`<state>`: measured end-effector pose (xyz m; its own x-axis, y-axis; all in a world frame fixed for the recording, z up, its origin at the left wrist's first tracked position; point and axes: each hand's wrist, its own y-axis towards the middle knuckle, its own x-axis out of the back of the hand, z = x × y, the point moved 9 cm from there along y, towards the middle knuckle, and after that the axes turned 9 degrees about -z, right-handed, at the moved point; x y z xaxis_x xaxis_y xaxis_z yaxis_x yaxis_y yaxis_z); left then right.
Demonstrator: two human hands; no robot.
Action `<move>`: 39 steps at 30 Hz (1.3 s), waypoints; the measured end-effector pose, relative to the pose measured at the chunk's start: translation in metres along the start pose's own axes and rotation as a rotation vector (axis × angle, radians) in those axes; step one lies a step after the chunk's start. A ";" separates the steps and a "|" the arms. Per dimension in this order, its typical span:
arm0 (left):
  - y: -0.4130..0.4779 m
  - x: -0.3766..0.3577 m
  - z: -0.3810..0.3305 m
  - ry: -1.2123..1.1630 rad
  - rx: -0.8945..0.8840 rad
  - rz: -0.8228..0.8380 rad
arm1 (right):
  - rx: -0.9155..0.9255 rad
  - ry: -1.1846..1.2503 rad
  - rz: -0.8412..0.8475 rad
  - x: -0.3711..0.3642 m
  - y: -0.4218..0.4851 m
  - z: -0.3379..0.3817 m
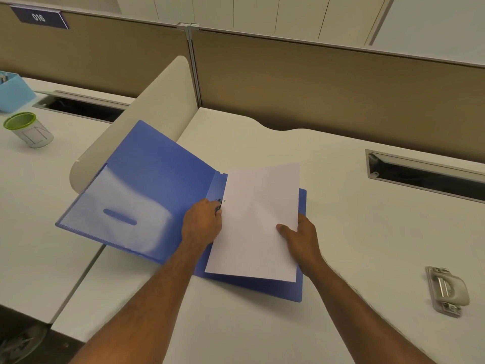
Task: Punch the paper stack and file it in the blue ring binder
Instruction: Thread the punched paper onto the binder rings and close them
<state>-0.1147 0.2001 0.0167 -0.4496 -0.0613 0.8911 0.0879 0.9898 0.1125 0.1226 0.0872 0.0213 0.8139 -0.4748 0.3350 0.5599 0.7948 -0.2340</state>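
Note:
The blue ring binder (147,185) lies open on the desk, its left cover propped against a low divider. A white paper stack (258,214) rests on the binder's right half, its left edge at the spine. My left hand (202,223) sits at the spine, fingers curled around the dark ring mechanism (219,203), which is mostly hidden. One punched hole shows near the rings. My right hand (301,239) grips the stack's right edge, thumb on top. The grey hole punch (446,290) lies on the desk at the far right, apart from both hands.
A rounded beige divider (157,101) stands behind the left cover. On the neighbouring desk sit a green-rimmed cup (29,130) and a light blue box (14,91). A cable slot (425,177) opens at the right rear. Tan partition walls close the back.

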 end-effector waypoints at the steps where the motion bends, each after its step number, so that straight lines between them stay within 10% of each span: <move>1: 0.005 -0.002 -0.003 0.009 -0.027 0.018 | 0.001 0.001 0.000 0.000 0.000 0.001; 23: 0.036 -0.022 -0.012 0.087 -0.094 0.058 | 0.028 0.021 -0.028 -0.002 -0.002 -0.002; 31: 0.007 -0.005 0.031 -0.348 0.238 -0.112 | 0.017 -0.067 -0.016 -0.003 0.004 -0.026; 39: -0.031 -0.013 0.044 -0.292 0.319 -0.145 | -0.009 -0.104 -0.029 -0.007 0.008 -0.043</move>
<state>-0.1509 0.1760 -0.0180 -0.6730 -0.2089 0.7095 -0.2520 0.9667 0.0456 0.1285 0.0805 -0.0220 0.7769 -0.4557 0.4344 0.5850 0.7775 -0.2308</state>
